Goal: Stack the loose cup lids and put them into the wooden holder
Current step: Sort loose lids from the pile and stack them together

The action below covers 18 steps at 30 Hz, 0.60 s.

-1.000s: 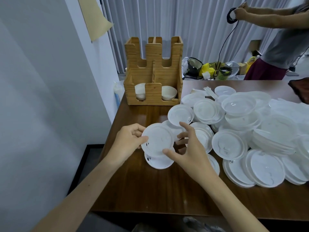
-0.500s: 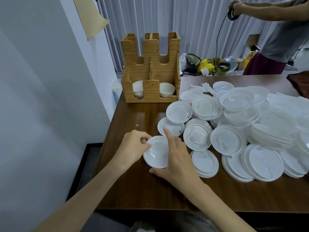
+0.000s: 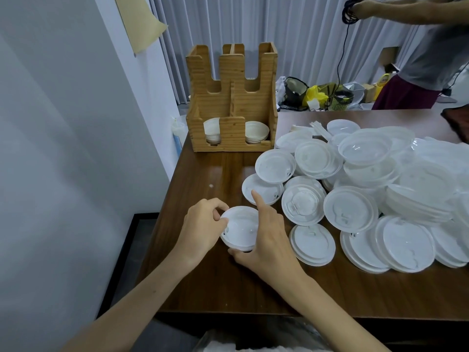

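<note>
Dark wood bench (image 3: 203,288) fills the lower and mid frame, pushed up vs. the grey wall on the left. Right half is buried under a big heap of loose lids (image 3: 380,189), white and clear plastic, overlapping w/ no order; that's the bulk of the work left, I'd judge.

Wooden holder (image 3: 229,97) stands upright at the bench's far left corner, upper centre of frame. Tall slotted sides, so stacks can drop in from above and be pinched out. Its two front compartments each hold a short pile of white lids, left (image 3: 212,132) and right (image 3: 256,132), w/ plenty of room above.

A 2nd person stands at upper right w/ a dark cable, not involved.

Lower centre: small lid stack (image 3: 239,232) sits on the bench near the front edge, apart from the heap. Left hand (image 3: 203,231) cups its left rim, fingers (image 3: 219,212) curled and pinching the edge. Right hand (image 3: 269,237) wraps the right side, thumb under the near rim, index finger pointing up and free. Both sides squeezed, prob. to square the lids so they nest before going in the holder.
</note>
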Motion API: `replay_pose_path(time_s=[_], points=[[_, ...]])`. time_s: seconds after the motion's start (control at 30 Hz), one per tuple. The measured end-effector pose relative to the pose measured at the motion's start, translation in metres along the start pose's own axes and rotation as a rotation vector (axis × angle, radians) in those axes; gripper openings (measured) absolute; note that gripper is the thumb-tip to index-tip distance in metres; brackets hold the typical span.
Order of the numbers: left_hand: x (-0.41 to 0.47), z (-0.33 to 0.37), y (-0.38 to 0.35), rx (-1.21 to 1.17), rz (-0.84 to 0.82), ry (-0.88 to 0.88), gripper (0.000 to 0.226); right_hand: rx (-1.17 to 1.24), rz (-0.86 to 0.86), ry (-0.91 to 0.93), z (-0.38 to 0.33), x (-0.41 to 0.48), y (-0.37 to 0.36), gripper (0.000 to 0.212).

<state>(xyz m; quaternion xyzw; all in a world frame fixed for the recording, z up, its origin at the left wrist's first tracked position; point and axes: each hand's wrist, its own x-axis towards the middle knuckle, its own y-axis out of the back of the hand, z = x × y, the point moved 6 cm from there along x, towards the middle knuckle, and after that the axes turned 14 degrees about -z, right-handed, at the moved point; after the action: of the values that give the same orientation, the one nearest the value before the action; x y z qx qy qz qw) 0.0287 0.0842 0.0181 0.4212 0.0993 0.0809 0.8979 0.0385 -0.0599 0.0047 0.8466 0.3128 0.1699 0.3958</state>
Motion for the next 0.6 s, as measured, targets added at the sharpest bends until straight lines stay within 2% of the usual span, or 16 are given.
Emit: replay_pose_path(time_s=[0.3,0.5,0.6], points=[[-0.010,0.003,-0.012,0.141,0.132,-0.048,0.021,0.022,0.064,0.020,0.000,0.001,-0.001,0.111],[-0.012,0.004,-0.014,0.172,0.149,-0.051,0.018,0.061,0.105,0.039,0.003,0.001,-0.002,0.108],[-0.013,0.001,-0.017,0.089,0.110,-0.045,0.018,0.072,0.132,0.048,0.004,0.001,-0.004,0.109]])
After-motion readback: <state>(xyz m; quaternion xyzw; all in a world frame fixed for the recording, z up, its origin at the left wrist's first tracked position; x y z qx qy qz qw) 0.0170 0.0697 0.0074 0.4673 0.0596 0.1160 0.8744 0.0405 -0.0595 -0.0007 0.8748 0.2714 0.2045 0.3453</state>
